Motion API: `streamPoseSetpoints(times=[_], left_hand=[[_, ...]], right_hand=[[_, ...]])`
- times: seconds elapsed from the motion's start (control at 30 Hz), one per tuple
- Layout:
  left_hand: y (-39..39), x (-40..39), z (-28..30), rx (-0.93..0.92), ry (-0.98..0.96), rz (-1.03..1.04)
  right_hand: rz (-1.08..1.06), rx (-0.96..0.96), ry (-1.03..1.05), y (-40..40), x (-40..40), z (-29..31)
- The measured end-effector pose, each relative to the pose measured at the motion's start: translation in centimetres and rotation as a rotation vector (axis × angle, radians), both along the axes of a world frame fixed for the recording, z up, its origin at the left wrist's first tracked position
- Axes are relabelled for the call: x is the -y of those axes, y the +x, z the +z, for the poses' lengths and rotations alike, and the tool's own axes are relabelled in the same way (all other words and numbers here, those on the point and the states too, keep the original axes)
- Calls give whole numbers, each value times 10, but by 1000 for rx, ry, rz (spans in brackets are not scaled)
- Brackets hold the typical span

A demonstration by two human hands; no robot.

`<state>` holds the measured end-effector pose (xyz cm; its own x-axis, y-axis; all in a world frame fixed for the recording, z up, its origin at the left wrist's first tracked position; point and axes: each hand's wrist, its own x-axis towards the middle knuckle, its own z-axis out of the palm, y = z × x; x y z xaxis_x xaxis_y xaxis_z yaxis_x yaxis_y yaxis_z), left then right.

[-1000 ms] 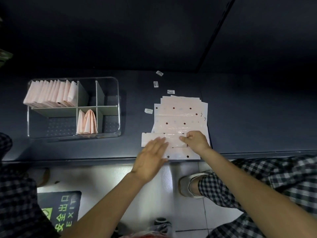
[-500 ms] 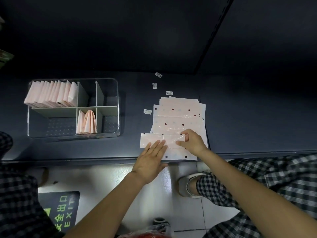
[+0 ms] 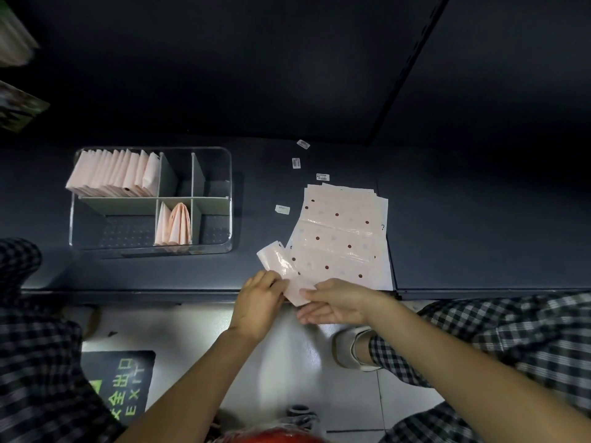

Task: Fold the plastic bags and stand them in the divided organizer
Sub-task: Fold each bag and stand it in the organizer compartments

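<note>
At ten o'clock sits the clear divided organizer [image 3: 228, 199]: a packed row of folded pink bags [image 3: 112, 174] stands in its far-left compartment, a few more [image 3: 174, 228] in the near-middle one, other sections unfilled. My left hand [image 3: 259, 303] pinches the long folded bag strip [image 3: 281, 270], lifted at the shelf's near edge; my right hand [image 3: 335, 302] lies flat with straight fingers under its near end. At two o'clock, a stack of flat dotted bags [image 3: 339, 238] waits — plenty left.
</note>
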<state>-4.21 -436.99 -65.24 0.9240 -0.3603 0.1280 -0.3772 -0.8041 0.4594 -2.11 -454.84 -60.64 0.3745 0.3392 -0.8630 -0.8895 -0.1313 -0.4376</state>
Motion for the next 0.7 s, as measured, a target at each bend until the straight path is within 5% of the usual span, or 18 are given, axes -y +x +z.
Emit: streamPoseSetpoints(times=[0.07,0.17,0.23,0.33,0.5,0.7], left_hand=[[-1,-4,-1,-40,-48,27],[-3,-6,-2,-122,-74,89],[-4,-6,-5,-181,-91,142],[-5,-4,-6,-232,-155,222],[-5,-4,-3,-357,-300,424],[4,-1,3,-458,-462,589]], right_hand=[[62,186,-139,4,3,1],[241,779,-547,9,12,-5],[492,978,-565,6,10,-13],[619,1012,-497,5,-1,-28],[210,888,-509,17,-19,-37],[166,713,-597,30,-29,-35]])
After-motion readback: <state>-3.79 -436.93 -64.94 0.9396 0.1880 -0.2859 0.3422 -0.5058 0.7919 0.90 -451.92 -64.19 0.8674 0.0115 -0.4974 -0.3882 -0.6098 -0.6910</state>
